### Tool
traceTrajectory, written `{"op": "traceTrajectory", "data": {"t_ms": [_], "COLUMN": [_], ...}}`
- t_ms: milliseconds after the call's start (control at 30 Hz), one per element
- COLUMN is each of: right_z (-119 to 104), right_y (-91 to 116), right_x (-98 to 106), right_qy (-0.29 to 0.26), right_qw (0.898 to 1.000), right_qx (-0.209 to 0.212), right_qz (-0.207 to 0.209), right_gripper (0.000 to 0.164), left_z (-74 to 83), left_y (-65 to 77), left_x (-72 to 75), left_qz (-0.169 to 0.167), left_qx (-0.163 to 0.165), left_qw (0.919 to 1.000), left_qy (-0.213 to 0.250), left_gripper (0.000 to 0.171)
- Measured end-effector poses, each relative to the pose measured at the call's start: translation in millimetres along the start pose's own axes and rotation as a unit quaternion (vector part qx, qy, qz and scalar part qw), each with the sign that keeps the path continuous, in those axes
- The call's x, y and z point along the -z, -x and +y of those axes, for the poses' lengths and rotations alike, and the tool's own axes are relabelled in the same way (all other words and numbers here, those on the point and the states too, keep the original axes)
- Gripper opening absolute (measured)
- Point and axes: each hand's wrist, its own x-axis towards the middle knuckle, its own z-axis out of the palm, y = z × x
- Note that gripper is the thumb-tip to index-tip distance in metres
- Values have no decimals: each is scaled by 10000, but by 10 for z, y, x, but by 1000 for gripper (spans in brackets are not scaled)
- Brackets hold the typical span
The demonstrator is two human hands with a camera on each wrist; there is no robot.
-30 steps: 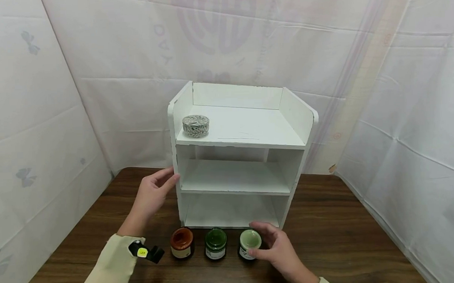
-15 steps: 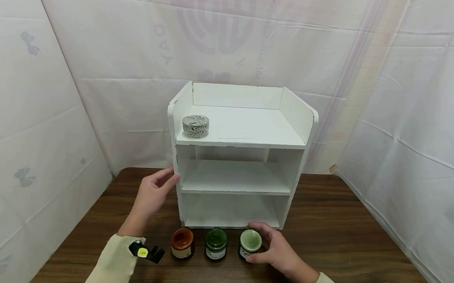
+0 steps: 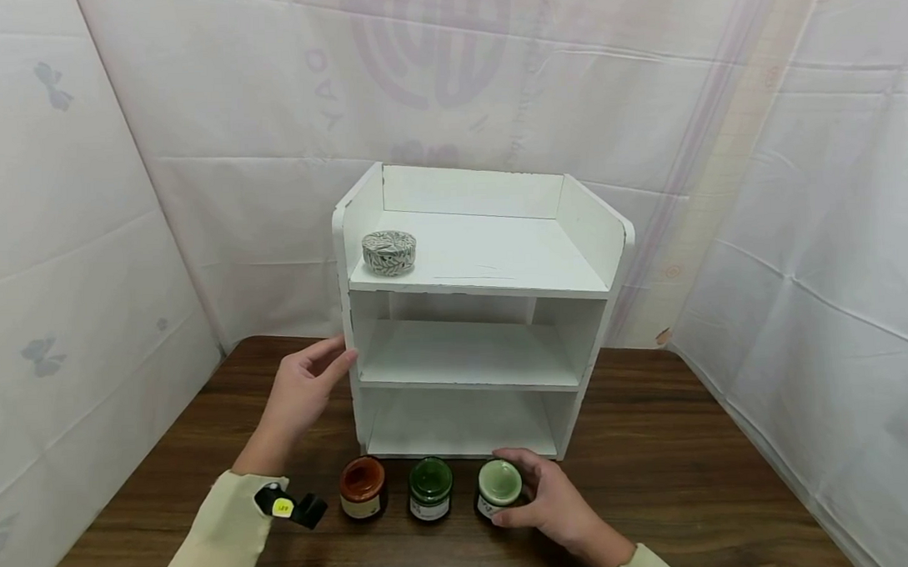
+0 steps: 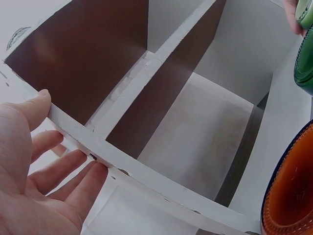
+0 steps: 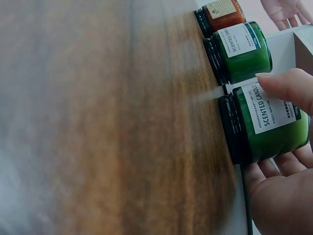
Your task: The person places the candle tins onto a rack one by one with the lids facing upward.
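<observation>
White cloth [image 3: 613,103] hangs behind the white shelf unit [image 3: 497,240], which stands on a dark wooden bench [image 3: 679,484] with a round patterned box [image 3: 389,254] at the left of its top board. From my end I see three glass jars lined up before the shelf unit's foot: an orange jar [image 3: 362,485] by its left side, a dark green jar [image 3: 430,483] near its middle and a pale green jar [image 3: 499,482] toward its right side. The right hand [image 3: 549,497] grasps that last one, thumb across the white label [image 5: 269,110] and fingers behind the glass, while the left hand [image 3: 298,391] is loose, thumb and fingertips laid against the shelf unit's left panel rather than wrapped round it. All three jars look upside down to me, and the pale green jar's black lid [image 5: 234,128] appears to rest on the bench. I'd expect filled glass like this to be stiff, fairly heavy for its size, slick where bare and liable to chip if knocked on the shelf unit's front edge. I'd hold it round the body, thumb on the paper for friction and fingers opposite, and leave the lid alone, since it might unscrew under a twist
</observation>
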Motion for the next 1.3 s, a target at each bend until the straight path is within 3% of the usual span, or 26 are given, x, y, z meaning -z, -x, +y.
{"op": "traceTrajectory", "data": {"t_ms": [1300], "right_z": [-66], "right_y": [39], "right_x": [-21], "right_qy": [315], "right_qw": [9990], "right_qx": [5], "right_qz": [323], "right_gripper": [73], "left_z": [-1], "left_y": [-7], "left_x": [-6], "left_qz": [19], "left_qx": [-62], "left_qw": [10000], "left_qy": [51], "left_gripper": [58]}}
